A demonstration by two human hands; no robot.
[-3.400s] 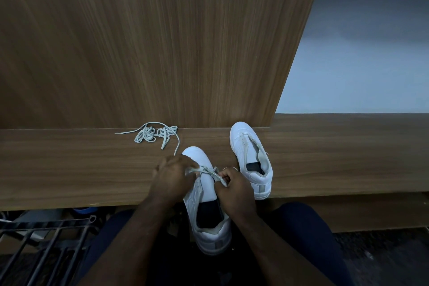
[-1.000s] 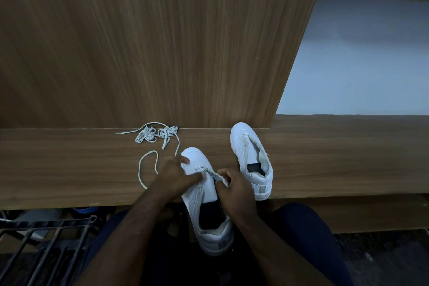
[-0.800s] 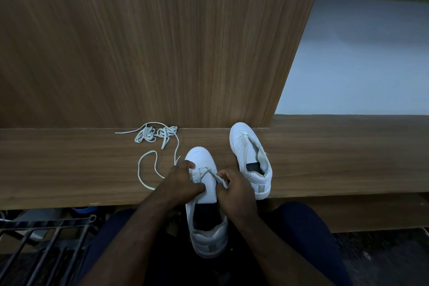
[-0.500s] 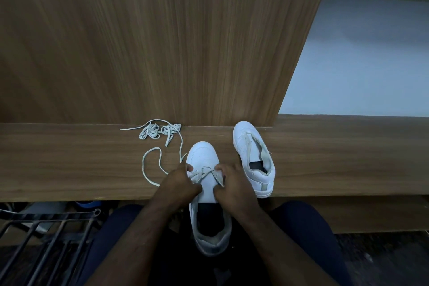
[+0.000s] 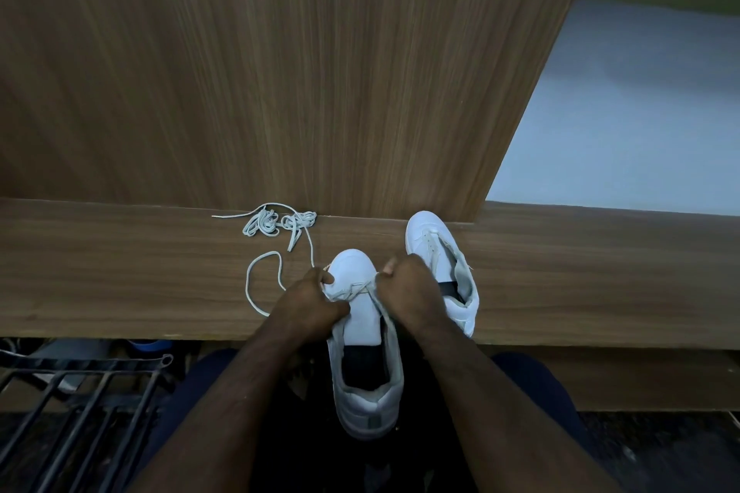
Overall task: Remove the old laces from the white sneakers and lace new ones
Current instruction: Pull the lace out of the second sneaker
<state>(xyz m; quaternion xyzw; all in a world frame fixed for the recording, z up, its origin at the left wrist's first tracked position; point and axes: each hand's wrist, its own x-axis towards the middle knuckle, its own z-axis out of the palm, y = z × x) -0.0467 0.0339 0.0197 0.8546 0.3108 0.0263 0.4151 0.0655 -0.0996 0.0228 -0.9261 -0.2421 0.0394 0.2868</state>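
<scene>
So the near sneaker [image 5: 362, 336] sits toe-forward between the person's knees, its toe up on the wooden ledge [image 5: 120, 284] and its heel hanging back toward the lap. The left hand [image 5: 310, 302] has its fingers curled around one side of the lace [image 5: 352, 289] right at the lowest eyelets, and the right hand [image 5: 404, 288] is pinching the other side, so the lace crosses in the gap between the two sets of fingers.

That lace looks flat, soft and floppy, basically weightless, so I'd say grab it close to the tip or it'll buckle instead of going through the hole. The shoe looks light too, with a stiff sole and a soft upper, best steadied by its eyelet flaps.

A loose tail loops out on the ledge just left of the left fingers, running up to a bundle of laces [image 5: 276, 222] further out. The second sneaker [image 5: 440, 268] lies just beyond the right knuckles; can't tell whether it's laced.

The ledge is smooth wood laminate with a tall wood panel [image 5: 280, 72] behind it and a pale wall to the right. There's a black metal rack [image 5: 80, 392] below on the left. It's pretty dim in here.
</scene>
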